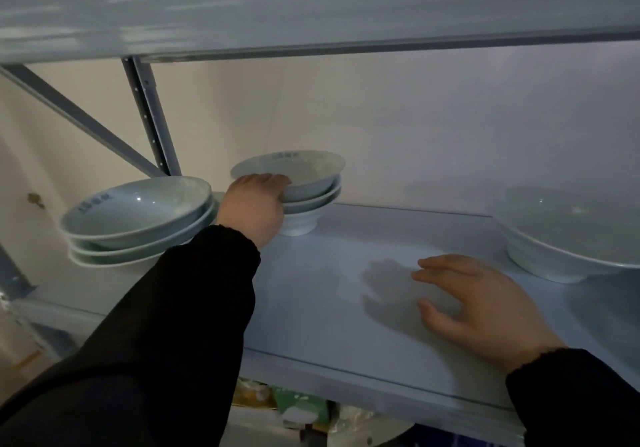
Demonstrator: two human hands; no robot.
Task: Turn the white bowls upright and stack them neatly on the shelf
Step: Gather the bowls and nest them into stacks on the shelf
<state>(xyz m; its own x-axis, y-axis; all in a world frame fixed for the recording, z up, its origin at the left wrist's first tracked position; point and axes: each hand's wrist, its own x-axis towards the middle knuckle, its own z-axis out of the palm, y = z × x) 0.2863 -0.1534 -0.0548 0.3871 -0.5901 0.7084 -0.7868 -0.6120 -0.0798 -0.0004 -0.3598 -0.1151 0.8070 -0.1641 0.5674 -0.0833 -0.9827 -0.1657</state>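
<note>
Three upright white bowls form a stack (311,201) at the back of the pale shelf (329,308). My left hand (254,206) grips the near rim of the top bowl (294,166), fingers curled over its edge. A second stack of three upright bowls (138,218) stands at the shelf's left end. One larger upright bowl (568,239) sits alone at the right. My right hand (478,304) hovers low over the shelf's middle, fingers spread, holding nothing, and casts a shadow to its left.
The shelf above (311,7) hangs low overhead. A grey metal upright (152,121) and a diagonal brace (79,114) stand behind the left stack. Packets and a plate (367,429) lie on the level below the shelf's front edge.
</note>
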